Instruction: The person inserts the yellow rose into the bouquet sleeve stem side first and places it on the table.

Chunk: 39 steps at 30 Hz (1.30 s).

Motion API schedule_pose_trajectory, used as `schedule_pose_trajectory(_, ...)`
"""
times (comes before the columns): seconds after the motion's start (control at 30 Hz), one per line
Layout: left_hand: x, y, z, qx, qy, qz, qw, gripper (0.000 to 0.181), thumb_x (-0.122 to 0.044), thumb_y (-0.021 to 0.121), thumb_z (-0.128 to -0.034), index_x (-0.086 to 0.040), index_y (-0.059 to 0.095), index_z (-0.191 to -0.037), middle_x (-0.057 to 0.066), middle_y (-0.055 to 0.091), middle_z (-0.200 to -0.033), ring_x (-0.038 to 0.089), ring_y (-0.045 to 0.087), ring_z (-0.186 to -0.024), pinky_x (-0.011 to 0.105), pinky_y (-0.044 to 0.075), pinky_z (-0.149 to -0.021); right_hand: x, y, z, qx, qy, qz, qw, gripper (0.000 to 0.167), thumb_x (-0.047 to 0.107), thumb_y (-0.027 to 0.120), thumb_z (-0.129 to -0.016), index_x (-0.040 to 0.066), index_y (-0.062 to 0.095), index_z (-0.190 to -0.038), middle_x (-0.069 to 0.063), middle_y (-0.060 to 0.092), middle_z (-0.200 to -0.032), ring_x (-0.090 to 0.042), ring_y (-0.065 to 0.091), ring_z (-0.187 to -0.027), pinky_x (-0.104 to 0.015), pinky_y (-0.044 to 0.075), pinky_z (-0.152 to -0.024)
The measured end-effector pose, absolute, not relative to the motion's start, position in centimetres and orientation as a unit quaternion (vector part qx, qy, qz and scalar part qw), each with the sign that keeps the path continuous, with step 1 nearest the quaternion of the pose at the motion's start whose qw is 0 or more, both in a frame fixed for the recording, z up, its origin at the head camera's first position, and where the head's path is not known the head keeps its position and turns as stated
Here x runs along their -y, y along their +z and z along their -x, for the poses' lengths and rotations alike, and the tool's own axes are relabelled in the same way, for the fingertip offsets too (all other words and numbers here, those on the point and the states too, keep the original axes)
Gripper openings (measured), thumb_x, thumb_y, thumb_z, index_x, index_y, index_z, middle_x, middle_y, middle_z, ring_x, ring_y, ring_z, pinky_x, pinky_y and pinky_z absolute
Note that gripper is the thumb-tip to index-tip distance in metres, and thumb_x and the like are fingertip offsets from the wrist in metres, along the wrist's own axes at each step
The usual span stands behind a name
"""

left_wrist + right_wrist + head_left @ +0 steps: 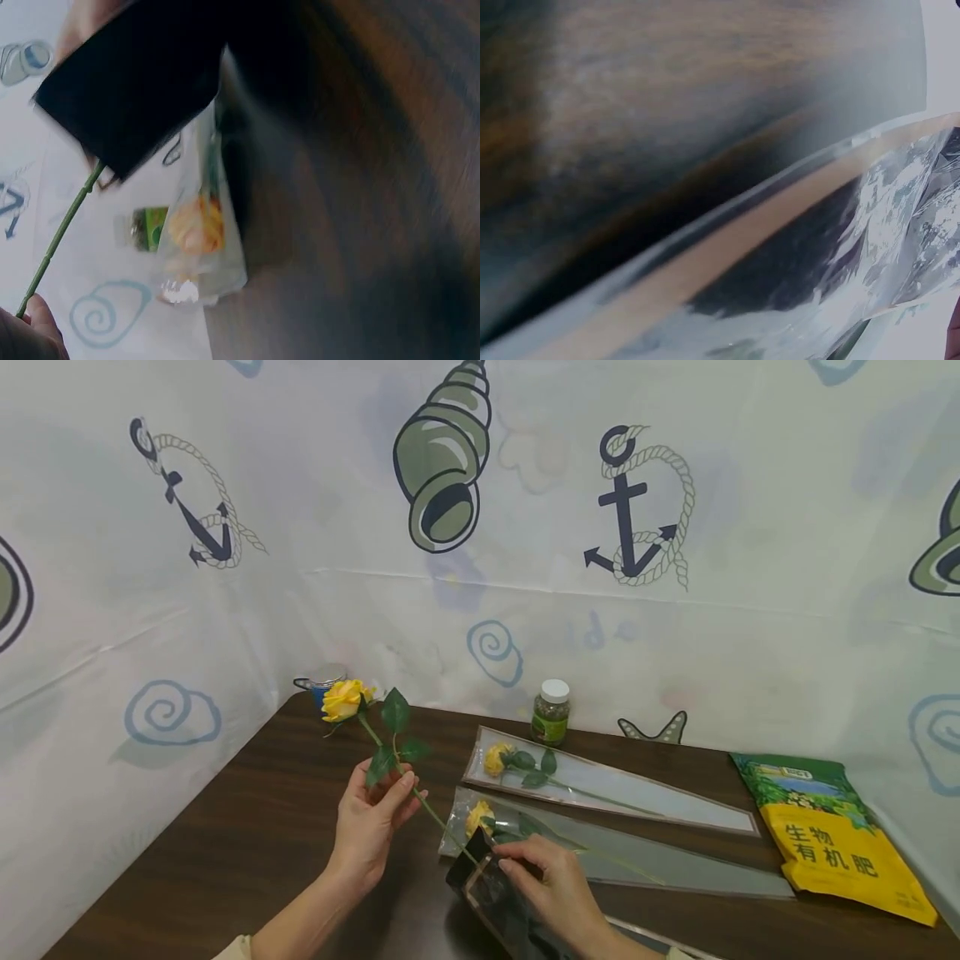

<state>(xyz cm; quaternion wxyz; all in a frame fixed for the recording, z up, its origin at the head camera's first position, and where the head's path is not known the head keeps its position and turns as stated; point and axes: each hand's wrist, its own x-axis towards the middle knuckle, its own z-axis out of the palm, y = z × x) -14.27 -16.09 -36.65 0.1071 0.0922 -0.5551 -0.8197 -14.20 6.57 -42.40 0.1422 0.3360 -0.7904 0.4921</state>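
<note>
In the head view my left hand (pixel 365 827) pinches the green stem of a yellow rose (pixel 345 700), its bloom tilted up to the left. The stem (pixel 64 225) runs down into the mouth of a black and clear flower sleeve (pixel 498 897). My right hand (pixel 555 881) pinches that sleeve's rim between thumb and fingers. Up close in the right wrist view, the sleeve (pixel 780 274) shows a tan border and crinkled clear film. How far the stem reaches inside is hidden.
Two sleeved yellow roses lie on the dark table (pixel 277 810): one in a white sleeve (pixel 637 793), one in a grey sleeve (pixel 675 852). Behind stand a lidded jar (pixel 552 714) and a blue container (pixel 318 693). At right lies a yellow-green bag (pixel 840 843).
</note>
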Motion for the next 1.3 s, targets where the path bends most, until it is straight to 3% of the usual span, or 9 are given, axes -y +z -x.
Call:
schedule_pose_trajectory(0.53, 12.5, -40.1, 12.1, 0.591, -0.794, -0.096, 0.102, 0.028, -0.009, 0.066, -0.0877, -0.013, 0.047, -0.108, -0.005, 0.063, -0.097, 0.007, 0.062, -0.088, 0.023, 0.054, -0.077, -5.9, -41.6, 14.2, 0.790, 0.505, -0.324, 0.127, 0.012, 0.005, 0.068, -0.084, 0.008, 0.072, -0.095, 0.002, 0.065, -0.080, 0.004, 0.051, -0.064, -0.018, 0.048, -0.052)
schedule_pose_trajectory(0.83, 12.0, -41.0, 11.3, 0.644, -0.758, -0.057, 0.086, 0.040, -0.006, 0.067, -0.0858, -0.001, 0.041, -0.116, 0.009, 0.058, -0.106, 0.010, 0.065, -0.092, 0.024, 0.053, -0.080, -5.6, -41.0, 14.4, 0.781, 0.516, -0.326, 0.132, 0.012, 0.008, 0.067, -0.086, 0.007, 0.072, -0.097, 0.002, 0.064, -0.078, 0.004, 0.048, -0.063, -0.018, 0.046, -0.050)
schedule_pose_trajectory(0.97, 12.6, -40.6, 11.1, 0.671, -0.734, -0.020, 0.099, 0.048, -0.011, 0.061, -0.0915, -0.003, 0.035, -0.130, 0.018, 0.052, -0.119, 0.012, 0.066, -0.089, 0.025, 0.054, -0.078, -5.7, -40.9, 14.4, 0.780, 0.519, -0.324, 0.128, 0.012, 0.004, 0.067, -0.085, 0.006, 0.072, -0.096, 0.001, 0.064, -0.077, 0.004, 0.047, -0.062, -0.018, 0.046, -0.049)
schedule_pose_trajectory(1.1, 13.4, -40.1, 11.0, 0.693, -0.714, -0.004, 0.101, 0.047, -0.029, 0.043, -0.1011, -0.009, 0.031, -0.142, 0.021, 0.047, -0.131, 0.016, 0.065, -0.097, 0.028, 0.055, -0.080, -5.8, -40.9, 14.7, 0.782, 0.517, -0.320, 0.135, 0.013, 0.002, 0.068, -0.083, 0.007, 0.072, -0.094, 0.002, 0.064, -0.078, 0.004, 0.047, -0.062, -0.018, 0.046, -0.049)
schedule_pose_trajectory(1.2, 13.8, -40.0, 11.1, 0.688, -0.717, -0.021, 0.108, 0.049, -0.036, 0.033, -0.1028, -0.007, 0.038, -0.142, 0.018, 0.048, -0.136, 0.013, 0.059, -0.109, 0.029, 0.053, -0.086, -5.8, -40.9, 14.7, 0.785, 0.514, -0.319, 0.135, 0.013, 0.002, 0.068, -0.083, 0.007, 0.072, -0.094, 0.002, 0.065, -0.078, 0.005, 0.046, -0.061, -0.018, 0.045, -0.049)
schedule_pose_trajectory(1.3, 14.0, -39.9, 11.2, 0.674, -0.725, -0.062, 0.132, 0.049, -0.037, 0.037, -0.1016, -0.003, 0.050, -0.134, 0.008, 0.059, -0.128, 0.003, 0.056, -0.111, 0.025, 0.052, -0.086, -5.8, -40.9, 14.6, 0.788, 0.516, -0.313, 0.125, 0.013, 0.002, 0.068, -0.083, 0.007, 0.072, -0.094, 0.002, 0.065, -0.078, 0.005, 0.045, -0.061, -0.018, 0.044, -0.048)
